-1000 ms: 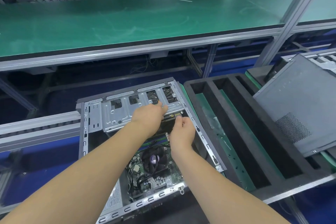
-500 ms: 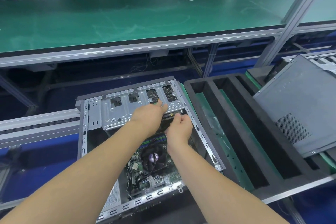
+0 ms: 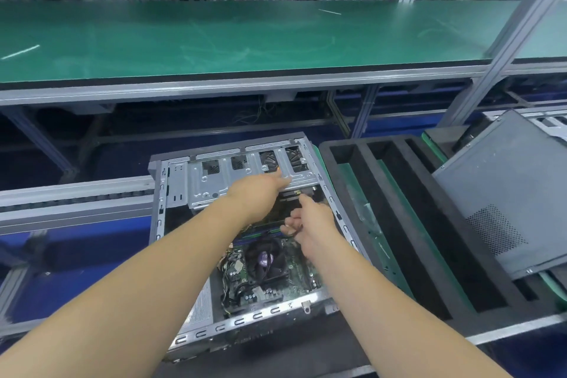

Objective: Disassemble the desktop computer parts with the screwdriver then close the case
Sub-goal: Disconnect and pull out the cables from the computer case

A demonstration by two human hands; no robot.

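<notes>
The open desktop case (image 3: 159, 224) lies on its side on the conveyor. It shows a silver drive cage (image 3: 211, 181) at the far end and a motherboard with a black CPU fan (image 3: 265, 261) below. My left hand (image 3: 259, 192) holds the cage's near edge, thumb on top. To its right, my right hand (image 3: 310, 224) points its index finger at a dark connector (image 3: 296, 193) under the cage. Its other fingers curl round a thin black cable (image 3: 296, 232). No screwdriver is in view.
A black foam tray (image 3: 362, 156) with long slots sits right of the case. The grey side panel (image 3: 506, 209) leans at the far right. A green bench (image 3: 245, 37) runs across above, and conveyor rails (image 3: 76, 196) extend to the left.
My right hand has drawn back toward me with its fingers curled on the black cable and the index finger left pointing. My left hand stays on the cage.
</notes>
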